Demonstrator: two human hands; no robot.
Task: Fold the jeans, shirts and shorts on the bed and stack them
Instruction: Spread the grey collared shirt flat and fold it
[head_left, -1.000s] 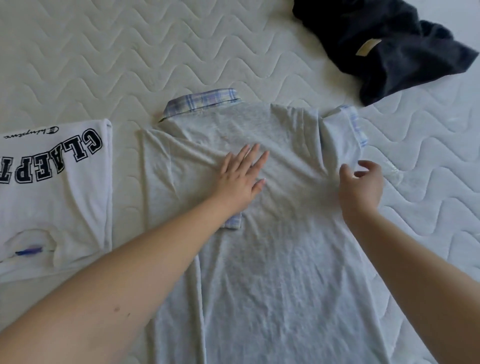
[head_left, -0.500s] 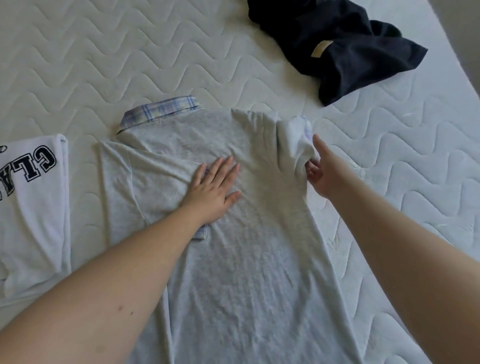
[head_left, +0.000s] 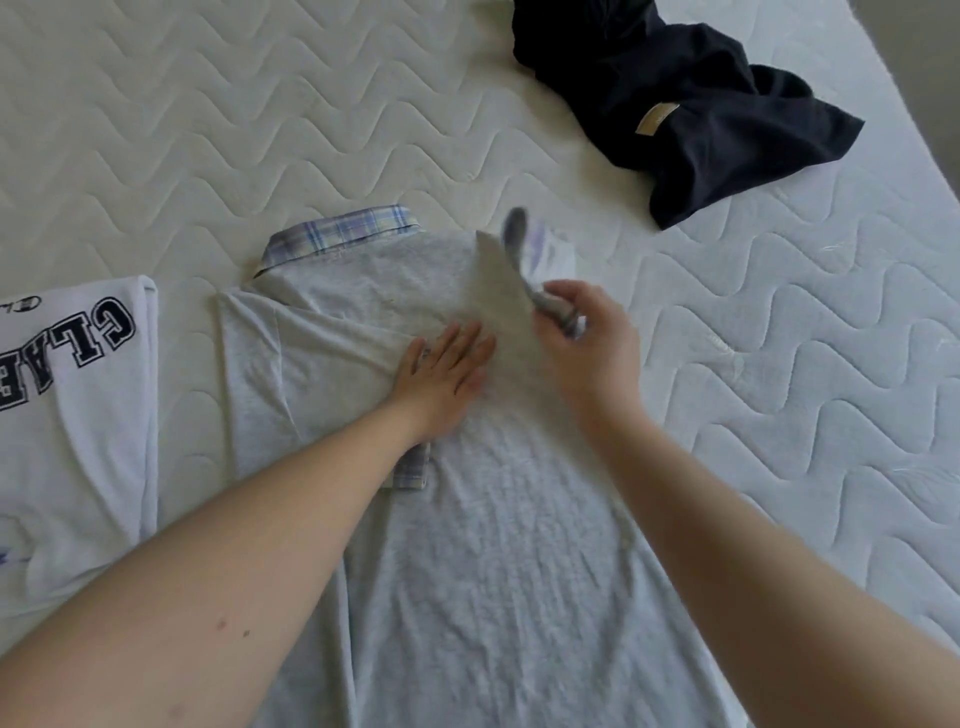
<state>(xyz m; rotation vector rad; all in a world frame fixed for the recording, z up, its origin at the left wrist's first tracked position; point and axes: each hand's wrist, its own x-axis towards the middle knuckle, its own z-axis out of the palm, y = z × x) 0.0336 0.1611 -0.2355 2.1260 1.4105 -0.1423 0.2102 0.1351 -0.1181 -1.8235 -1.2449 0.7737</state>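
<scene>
A grey polo shirt (head_left: 498, 530) with a plaid collar lies face down on the mattress, its left sleeve folded in across the back. My left hand (head_left: 447, 374) presses flat on the upper back of the shirt. My right hand (head_left: 587, 338) grips the right sleeve and holds it lifted over the shirt's back, just right of my left hand; the sleeve is blurred. A folded white shirt (head_left: 72, 415) with dark block letters lies to the left. A crumpled dark navy garment (head_left: 691, 109) lies at the far right.
The quilted white mattress (head_left: 260, 130) stretches behind and to the right of the grey shirt. Its right edge (head_left: 914, 93) runs diagonally near the dark garment.
My right hand took hold of the right sleeve at the shirt's edge and has swung it inward and up over the back. My left hand stayed pressed on the shirt.
</scene>
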